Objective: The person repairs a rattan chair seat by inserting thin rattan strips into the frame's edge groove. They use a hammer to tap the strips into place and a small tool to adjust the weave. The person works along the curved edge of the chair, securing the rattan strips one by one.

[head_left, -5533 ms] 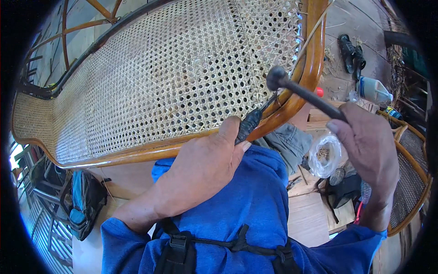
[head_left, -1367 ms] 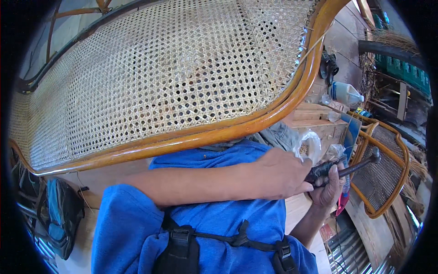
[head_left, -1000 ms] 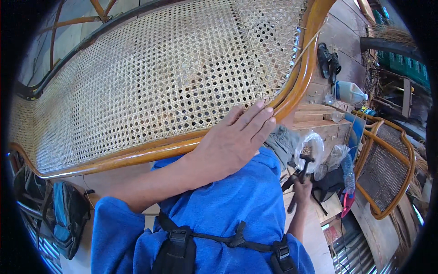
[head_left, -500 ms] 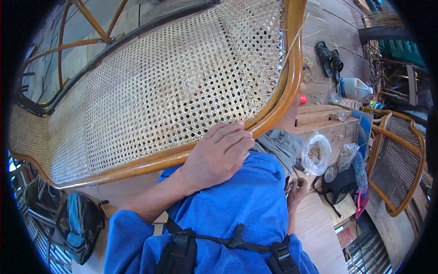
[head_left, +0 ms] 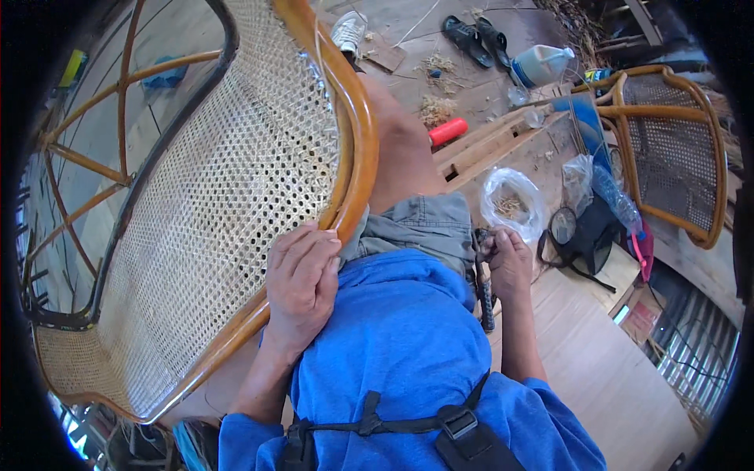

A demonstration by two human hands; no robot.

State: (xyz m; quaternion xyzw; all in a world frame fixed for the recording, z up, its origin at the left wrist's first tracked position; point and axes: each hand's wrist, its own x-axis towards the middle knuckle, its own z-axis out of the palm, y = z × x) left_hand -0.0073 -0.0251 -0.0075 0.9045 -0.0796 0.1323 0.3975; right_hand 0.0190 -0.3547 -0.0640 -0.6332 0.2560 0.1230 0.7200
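Wooden floor (head_left: 538, 27) beyond. Cane chair (head_left: 196, 212) slanting lower-left, rim (head_left: 363, 133) clasped by left hand (head_left: 302, 279). Dark tool (head_left: 486, 304), lengthwise near-to-far, left of right hand (head_left: 509, 263), the nearer; half-curled, hold unclear.

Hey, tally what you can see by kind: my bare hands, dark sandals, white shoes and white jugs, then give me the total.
Bare hands: 2 (left hand, right hand)
Dark sandals: 2
White shoe: 1
White jug: 1
Total: 6
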